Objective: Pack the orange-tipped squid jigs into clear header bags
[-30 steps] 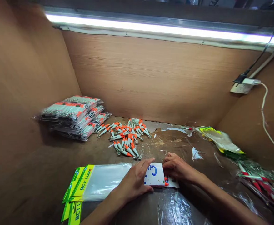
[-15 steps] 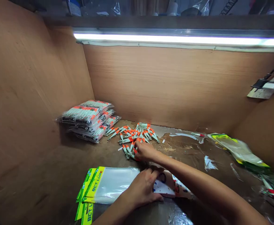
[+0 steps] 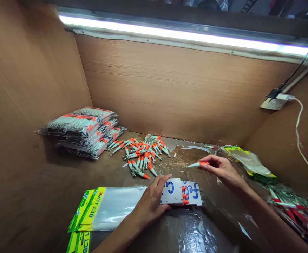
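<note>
Between the thumb and fingers of my right hand (image 3: 223, 172) is a squid jig (image 3: 194, 164), pinched by its orange end. Its pale body points left, with the hooks at the far tip. My left hand (image 3: 154, 198) is closed round the left part of a folded white card (image 3: 173, 191) with blue lettering. Several orange lure tips (image 3: 184, 196) stick out at the card's right edge; the rest of them is hidden. Beyond my left hand lies a loose pile of orange-and-white squid jigs (image 3: 145, 153). Clear bags with yellow-green headers (image 3: 92, 209) lie fanned left of it.
Packed bags of lures (image 3: 82, 128) are stacked by the left wall. More yellow-green bags (image 3: 251, 163) and a heap of wrapped red-and-white lures (image 3: 296, 211) lie at the right. Paper scraps dot the table. A socket with a cable (image 3: 276, 100) hangs on the right wall.
My right hand has moved from the pile to the right, now with a squid jig in it. My left hand stays on the card, whose right end now shows. The view has shifted and tilted.
</note>
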A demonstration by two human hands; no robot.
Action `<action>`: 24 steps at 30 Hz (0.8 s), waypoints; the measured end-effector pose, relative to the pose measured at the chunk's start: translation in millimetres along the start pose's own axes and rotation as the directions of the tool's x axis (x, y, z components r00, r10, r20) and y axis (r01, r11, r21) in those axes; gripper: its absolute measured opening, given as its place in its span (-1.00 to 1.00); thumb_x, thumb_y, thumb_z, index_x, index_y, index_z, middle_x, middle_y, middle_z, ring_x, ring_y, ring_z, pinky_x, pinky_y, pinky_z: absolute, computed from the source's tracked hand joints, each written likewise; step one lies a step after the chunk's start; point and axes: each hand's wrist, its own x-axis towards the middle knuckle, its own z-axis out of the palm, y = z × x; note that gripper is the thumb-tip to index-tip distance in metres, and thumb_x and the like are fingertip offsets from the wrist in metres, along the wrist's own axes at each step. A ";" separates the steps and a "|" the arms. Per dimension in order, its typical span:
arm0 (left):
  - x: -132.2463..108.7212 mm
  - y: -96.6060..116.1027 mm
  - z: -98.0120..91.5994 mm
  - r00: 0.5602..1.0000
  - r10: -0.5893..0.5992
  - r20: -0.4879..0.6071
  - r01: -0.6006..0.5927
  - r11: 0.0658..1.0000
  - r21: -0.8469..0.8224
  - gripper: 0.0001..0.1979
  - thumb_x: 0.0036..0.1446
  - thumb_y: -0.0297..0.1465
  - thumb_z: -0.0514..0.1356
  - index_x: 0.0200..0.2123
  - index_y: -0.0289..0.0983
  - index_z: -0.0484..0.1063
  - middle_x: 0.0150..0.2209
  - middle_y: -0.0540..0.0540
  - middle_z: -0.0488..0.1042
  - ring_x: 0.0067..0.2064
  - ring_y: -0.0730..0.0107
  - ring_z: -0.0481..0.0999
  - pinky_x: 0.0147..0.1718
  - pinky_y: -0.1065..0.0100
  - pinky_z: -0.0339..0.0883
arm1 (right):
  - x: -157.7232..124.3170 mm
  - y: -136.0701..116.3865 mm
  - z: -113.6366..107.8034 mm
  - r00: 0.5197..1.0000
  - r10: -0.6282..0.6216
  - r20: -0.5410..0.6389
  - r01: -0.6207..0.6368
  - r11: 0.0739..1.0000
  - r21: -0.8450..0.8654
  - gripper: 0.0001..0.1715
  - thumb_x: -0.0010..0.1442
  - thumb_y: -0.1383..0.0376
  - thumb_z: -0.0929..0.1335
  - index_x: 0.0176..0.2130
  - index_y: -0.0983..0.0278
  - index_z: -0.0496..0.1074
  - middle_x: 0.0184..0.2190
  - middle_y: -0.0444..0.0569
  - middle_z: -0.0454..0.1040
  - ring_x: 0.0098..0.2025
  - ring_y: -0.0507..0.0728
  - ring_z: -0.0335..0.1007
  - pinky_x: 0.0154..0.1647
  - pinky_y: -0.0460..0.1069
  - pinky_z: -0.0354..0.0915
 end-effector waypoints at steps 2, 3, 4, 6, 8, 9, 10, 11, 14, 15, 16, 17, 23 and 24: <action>2.2 0.4 0.9 1.000 0.015 -0.024 -0.015 1.000 0.008 0.00 -0.13 -0.67 0.28 0.33 0.00 -0.01 0.22 -0.10 0.23 0.21 0.13 0.29 0.20 0.12 0.21 | -23.3 12.3 -7.5 0.998 0.055 -0.010 -0.055 0.998 0.007 -0.60 0.14 0.02 0.45 -0.18 0.27 0.51 -0.25 0.02 0.58 -0.24 0.16 0.50 -0.22 0.00 0.40; 3.4 1.0 1.6 0.999 0.024 -0.033 -0.023 1.000 0.017 0.00 -0.13 -0.68 0.27 0.33 0.00 -0.01 0.23 -0.10 0.23 0.22 0.14 0.28 0.21 0.13 0.20 | -32.3 16.0 -5.9 0.998 0.056 -0.007 -0.056 0.998 0.004 -0.62 0.15 0.03 0.45 -0.18 0.26 0.51 -0.25 0.01 0.58 -0.24 0.16 0.50 -0.21 0.00 0.40; 4.4 1.9 2.3 0.999 0.033 -0.043 -0.032 0.999 0.025 0.00 -0.13 -0.69 0.26 0.33 0.00 -0.01 0.23 -0.10 0.22 0.23 0.13 0.27 0.22 0.12 0.19 | -39.3 18.0 -1.5 0.999 0.038 -0.002 -0.038 0.999 -0.009 -0.64 0.17 0.03 0.44 -0.19 0.25 0.52 -0.25 0.00 0.58 -0.23 0.16 0.50 -0.21 0.00 0.40; 6.0 4.5 3.6 0.997 0.048 -0.052 -0.046 0.998 0.039 -0.01 -0.12 -0.70 0.26 0.33 0.00 -0.01 0.24 -0.09 0.21 0.24 0.12 0.25 0.24 0.10 0.17 | -46.7 17.8 12.7 0.999 -0.048 -0.009 0.047 0.995 -0.091 -0.71 0.23 0.07 0.41 -0.20 0.23 0.53 -0.25 -0.02 0.58 -0.22 0.16 0.48 -0.20 0.01 0.38; 6.6 7.5 4.5 0.997 0.064 -0.048 -0.062 0.997 0.045 -0.02 -0.12 -0.70 0.26 0.32 0.00 0.00 0.24 -0.09 0.21 0.25 0.12 0.24 0.25 0.08 0.16 | -46.5 14.7 29.1 0.983 -0.184 -0.016 0.174 0.952 -0.251 -0.76 0.28 0.11 0.38 -0.21 0.21 0.54 -0.29 -0.03 0.57 -0.22 0.16 0.44 -0.19 0.03 0.34; 6.5 9.0 4.9 0.997 0.072 -0.041 -0.070 0.996 0.048 -0.02 -0.13 -0.70 0.26 0.32 -0.01 0.01 0.24 -0.09 0.21 0.25 0.12 0.24 0.25 0.08 0.15 | -44.3 13.2 36.9 0.968 -0.252 -0.003 0.236 0.911 -0.339 -0.78 0.29 0.13 0.38 -0.22 0.20 0.54 -0.30 -0.03 0.56 -0.22 0.17 0.41 -0.19 0.05 0.32; 6.2 10.3 5.2 0.996 0.079 -0.033 -0.077 0.996 0.051 -0.01 -0.13 -0.71 0.26 0.32 -0.01 0.01 0.24 -0.09 0.21 0.25 0.12 0.23 0.25 0.09 0.15 | -41.4 12.3 44.1 0.949 -0.315 0.024 0.296 0.860 -0.415 -0.80 0.29 0.15 0.38 -0.22 0.20 0.55 -0.32 -0.03 0.56 -0.21 0.17 0.38 -0.17 0.06 0.30; 5.8 11.5 5.6 0.996 0.082 -0.026 -0.080 0.995 0.054 -0.01 -0.14 -0.71 0.26 0.31 -0.01 0.01 0.24 -0.08 0.22 0.25 0.13 0.24 0.25 0.10 0.15 | -38.1 12.1 50.6 0.929 -0.366 0.060 0.349 0.808 -0.476 -0.83 0.29 0.17 0.38 -0.23 0.19 0.55 -0.33 -0.02 0.55 -0.20 0.18 0.35 -0.16 0.08 0.27; 4.5 12.9 6.9 0.997 0.073 -0.030 -0.071 0.996 0.058 -0.03 -0.14 -0.70 0.27 0.30 -0.02 0.02 0.22 -0.07 0.24 0.23 0.16 0.26 0.23 0.14 0.18 | -29.7 15.6 65.0 0.885 -0.446 0.133 0.437 0.698 -0.568 -0.88 0.29 0.23 0.38 -0.20 0.19 0.55 -0.31 -0.01 0.55 -0.19 0.19 0.31 -0.10 0.11 0.23; 4.0 12.6 7.2 0.997 0.069 -0.037 -0.067 0.996 0.056 -0.04 -0.13 -0.69 0.28 0.29 -0.02 0.03 0.21 -0.08 0.25 0.21 0.16 0.27 0.22 0.15 0.20 | -28.2 17.6 67.8 0.876 -0.461 0.139 0.451 0.683 -0.575 -0.89 0.28 0.25 0.39 -0.19 0.18 0.54 -0.30 -0.01 0.55 -0.18 0.19 0.31 -0.07 0.12 0.22; 3.5 12.0 7.4 0.997 0.063 -0.044 -0.061 0.997 0.052 -0.05 -0.13 -0.68 0.28 0.29 -0.02 0.03 0.20 -0.08 0.25 0.20 0.16 0.29 0.20 0.16 0.21 | -27.4 19.6 69.4 0.871 -0.469 0.144 0.460 0.679 -0.572 -0.89 0.28 0.26 0.39 -0.19 0.18 0.54 -0.29 -0.01 0.54 -0.17 0.19 0.30 -0.05 0.13 0.21; 2.9 11.2 7.4 0.997 0.058 -0.047 -0.056 0.997 0.047 -0.05 -0.13 -0.67 0.29 0.29 -0.03 0.02 0.20 -0.09 0.25 0.19 0.15 0.30 0.19 0.16 0.22 | -27.1 21.5 69.5 0.869 -0.471 0.151 0.468 0.683 -0.561 -0.89 0.28 0.26 0.39 -0.18 0.17 0.55 -0.28 -0.01 0.54 -0.16 0.19 0.31 -0.03 0.13 0.21; -1.5 7.9 3.1 0.998 0.001 0.059 -0.005 0.998 0.059 -0.06 -0.14 -0.61 0.32 0.28 -0.04 0.04 0.17 -0.10 0.26 0.14 0.12 0.34 0.10 0.18 0.29 | -11.8 16.7 50.4 0.868 -0.360 0.341 0.477 0.794 -0.377 -0.84 0.30 0.27 0.35 -0.24 0.13 0.57 -0.15 -0.02 0.52 -0.09 0.16 0.38 -0.08 0.04 0.28; -2.1 8.7 2.0 0.996 -0.008 0.085 0.003 0.998 0.066 -0.08 -0.14 -0.59 0.33 0.27 -0.04 0.06 0.15 -0.10 0.27 0.11 0.13 0.35 0.08 0.19 0.30 | -2.7 12.0 49.8 0.887 -0.326 0.328 0.433 0.833 -0.345 -0.83 0.32 0.25 0.33 -0.21 0.14 0.56 -0.17 -0.03 0.54 -0.13 0.14 0.41 -0.11 0.01 0.30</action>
